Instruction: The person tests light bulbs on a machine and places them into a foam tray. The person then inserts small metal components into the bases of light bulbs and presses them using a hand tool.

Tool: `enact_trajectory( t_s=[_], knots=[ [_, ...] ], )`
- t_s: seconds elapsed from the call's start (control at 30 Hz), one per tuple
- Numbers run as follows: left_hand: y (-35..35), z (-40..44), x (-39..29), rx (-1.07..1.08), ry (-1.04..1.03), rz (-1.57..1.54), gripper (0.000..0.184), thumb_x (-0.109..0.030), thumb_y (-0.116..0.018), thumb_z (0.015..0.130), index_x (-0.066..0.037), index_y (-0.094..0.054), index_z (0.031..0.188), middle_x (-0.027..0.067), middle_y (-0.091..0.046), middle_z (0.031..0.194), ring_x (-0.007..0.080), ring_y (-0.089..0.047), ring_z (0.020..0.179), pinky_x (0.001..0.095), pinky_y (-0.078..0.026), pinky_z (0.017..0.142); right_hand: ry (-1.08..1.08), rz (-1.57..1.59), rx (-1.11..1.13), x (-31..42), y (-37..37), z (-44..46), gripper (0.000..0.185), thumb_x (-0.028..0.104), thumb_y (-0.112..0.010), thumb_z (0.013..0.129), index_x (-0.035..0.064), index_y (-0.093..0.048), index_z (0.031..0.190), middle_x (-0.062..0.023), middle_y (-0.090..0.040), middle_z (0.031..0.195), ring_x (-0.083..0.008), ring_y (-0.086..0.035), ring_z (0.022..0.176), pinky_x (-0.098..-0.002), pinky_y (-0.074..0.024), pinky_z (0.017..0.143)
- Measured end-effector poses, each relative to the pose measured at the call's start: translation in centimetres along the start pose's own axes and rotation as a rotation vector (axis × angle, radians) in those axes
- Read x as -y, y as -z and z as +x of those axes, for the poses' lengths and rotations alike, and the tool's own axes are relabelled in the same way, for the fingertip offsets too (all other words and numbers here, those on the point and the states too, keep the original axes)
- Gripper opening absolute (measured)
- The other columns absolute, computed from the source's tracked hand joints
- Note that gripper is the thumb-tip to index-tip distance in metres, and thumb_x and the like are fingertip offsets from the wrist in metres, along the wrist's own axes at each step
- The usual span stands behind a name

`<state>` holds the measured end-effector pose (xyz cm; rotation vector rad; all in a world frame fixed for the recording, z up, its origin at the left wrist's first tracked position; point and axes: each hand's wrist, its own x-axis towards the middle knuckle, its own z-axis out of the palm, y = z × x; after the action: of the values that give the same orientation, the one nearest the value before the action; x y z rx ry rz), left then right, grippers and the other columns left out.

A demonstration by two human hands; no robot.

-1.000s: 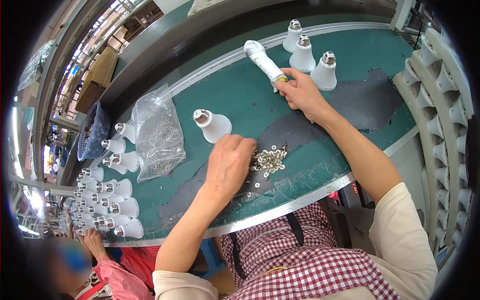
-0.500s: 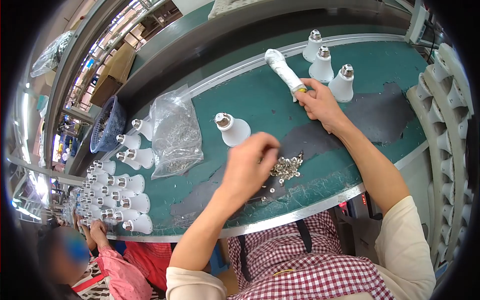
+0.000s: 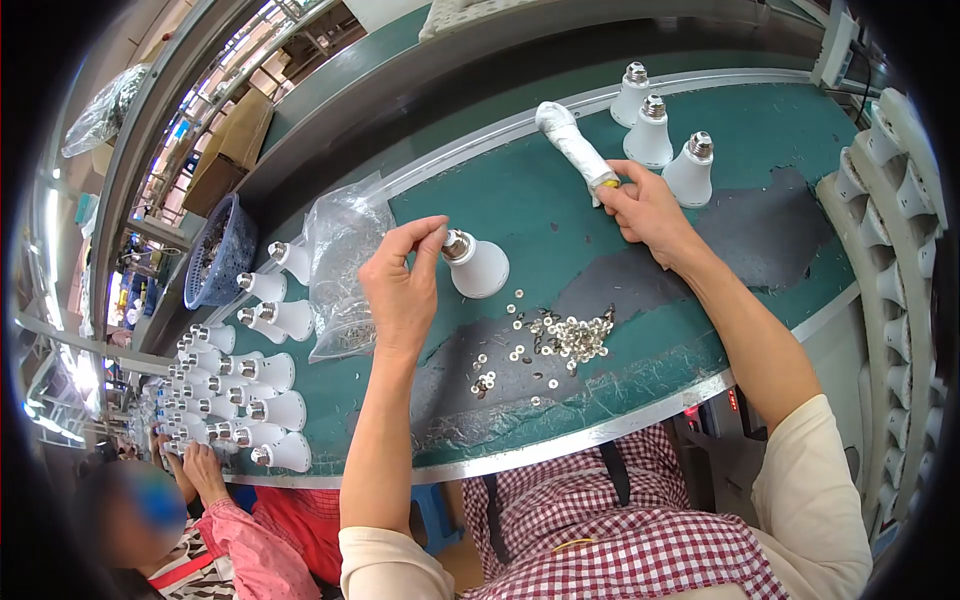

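Note:
My left hand (image 3: 405,285) has its thumb and forefinger pinched at the screw cap of a white LED bulb (image 3: 478,268) standing cap up on the green table. Whatever lies between those fingertips is too small to make out. My right hand (image 3: 645,212) grips a white-wrapped tool (image 3: 573,145) by its lower end, where a bit of yellow shows. The tool's thick, rounded end points away from me. Between my arms, a loose pile of small, round metal pieces (image 3: 580,340) lies on the table, with several scattered to its left.
Three bulbs (image 3: 650,135) stand behind my right hand. A clear bag of metal pins (image 3: 345,265) lies left, near many bulbs (image 3: 275,410) and a blue basket (image 3: 225,255). A co-worker's hand (image 3: 205,470) is at far left. White bulb racks (image 3: 890,290) line the right.
My left hand has moved from the metal pieces left and away from me to the bulb's cap. More pieces show scattered. My right hand keeps its hold on the tool.

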<state>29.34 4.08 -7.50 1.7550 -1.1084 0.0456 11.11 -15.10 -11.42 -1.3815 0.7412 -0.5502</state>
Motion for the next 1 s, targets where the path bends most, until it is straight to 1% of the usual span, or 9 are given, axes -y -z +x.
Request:
enact_trajectory(
  t_s=[0.27,0.43,0.47,0.53,0.63,0.77,0.87,0.93,1.0],
  knots=[
    [0.6,-0.5,0.3,0.075,-0.028,-0.133,0.014,-0.011,-0.062,0.083,-0.001,-0.066,0.093,0.0057,-0.067,0.086,0.0117,-0.061,0.08,0.0241,-0.046,0.073,0.004,-0.009,-0.005,0.1,-0.2,-0.1,0.043,0.013,-0.056,0.086,-0.001,-0.041,0.124,0.0001,-0.047,0.069,-0.0014,-0.032,0.048,-0.0176,-0.0216,0.038],
    [1.1,1.6,0.6,0.268,0.466,-0.426,0.014,-0.015,-0.063,0.083,-0.003,-0.066,0.091,0.0012,-0.061,0.075,0.0073,-0.054,0.069,0.0221,-0.044,0.064,0.029,-0.04,0.001,-0.2,0.0,-0.1,0.042,0.014,-0.058,0.084,-0.0013,-0.044,0.121,-0.0022,-0.052,0.07,-0.0037,-0.037,0.049,-0.0202,-0.0263,0.038],
    [1.3,2.0,0.3,0.269,0.466,-0.426,0.014,-0.015,-0.063,0.083,-0.003,-0.066,0.091,0.0012,-0.061,0.075,0.0073,-0.054,0.069,0.0221,-0.044,0.064,0.029,-0.04,0.0,-0.2,-0.1,-0.2,0.042,0.014,-0.058,0.084,-0.0013,-0.044,0.121,-0.0022,-0.052,0.07,-0.0037,-0.037,0.049,-0.0202,-0.0263,0.038],
    [1.9,2.9,-0.8,0.407,0.707,-0.459,0.017,-0.017,-0.062,0.084,-0.005,-0.065,0.094,-0.0011,-0.057,0.068,0.0054,-0.051,0.061,0.0216,-0.044,0.058,0.071,-0.119,-0.001,-0.3,-0.2,-0.2,0.04,0.018,-0.057,0.085,0.0,-0.046,0.119,-0.0018,-0.053,0.069,-0.0037,-0.038,0.05,-0.0208,-0.0269,0.039],
    [2.5,4.0,-1.5,0.569,0.834,-0.424,0.023,-0.016,-0.059,0.086,-0.004,-0.061,0.105,-0.0004,-0.056,0.065,0.0062,-0.051,0.054,0.0205,-0.045,0.051,0.055,-0.11,0.014,0.3,-0.6,-0.6,0.037,0.02,-0.055,0.088,0.0042,-0.048,0.12,0.0015,-0.047,0.066,-0.0014,-0.033,0.047,-0.0178,-0.0217,0.037],
    [2.5,4.1,-1.9,0.609,0.846,-0.382,0.023,-0.018,-0.057,0.087,-0.004,-0.061,0.104,-0.0005,-0.057,0.064,0.0068,-0.054,0.051,0.0198,-0.048,0.05,0.036,-0.087,0.067,2.2,-0.6,-2.1,0.035,0.023,-0.054,0.089,0.0063,-0.051,0.119,0.0023,-0.047,0.063,-0.0008,-0.033,0.047,-0.0174,-0.0208,0.037],
    [2.5,4.1,-1.5,0.621,0.841,-0.404,0.024,-0.018,-0.057,0.087,-0.003,-0.061,0.105,-0.0005,-0.058,0.063,0.0073,-0.057,0.053,0.02,-0.05,0.051,0.118,-0.173,0.14,3.6,-0.8,-3.2,0.033,0.025,-0.057,0.086,0.0053,-0.055,0.113,0.0023,-0.054,0.062,-0.0039,-0.042,0.052,-0.0232,-0.0322,0.044],
    [2.4,4.1,-1.8,0.612,0.82,-0.342,0.025,-0.019,-0.055,0.088,-0.002,-0.06,0.106,0.0005,-0.059,0.066,0.008,-0.057,0.055,0.0207,-0.05,0.053,0.368,-0.294,0.182,3.9,-1.1,-3.2,0.032,0.023,-0.057,0.085,0.0061,-0.056,0.112,-0.0007,-0.054,0.06,-0.0066,-0.045,0.052,-0.0257,-0.0353,0.047],
    [2.4,3.3,-1.5,0.582,0.791,-0.411,0.027,-0.02,-0.055,0.089,-0.001,-0.059,0.108,0.0014,-0.059,0.068,0.0085,-0.058,0.057,0.0211,-0.05,0.055,0.395,-0.449,0.202,5.4,-1.3,-4.2,0.033,0.022,-0.058,0.084,0.0066,-0.056,0.113,-0.0035,-0.054,0.06,-0.0088,-0.046,0.052,-0.0265,-0.0362,0.048]
  ],
)
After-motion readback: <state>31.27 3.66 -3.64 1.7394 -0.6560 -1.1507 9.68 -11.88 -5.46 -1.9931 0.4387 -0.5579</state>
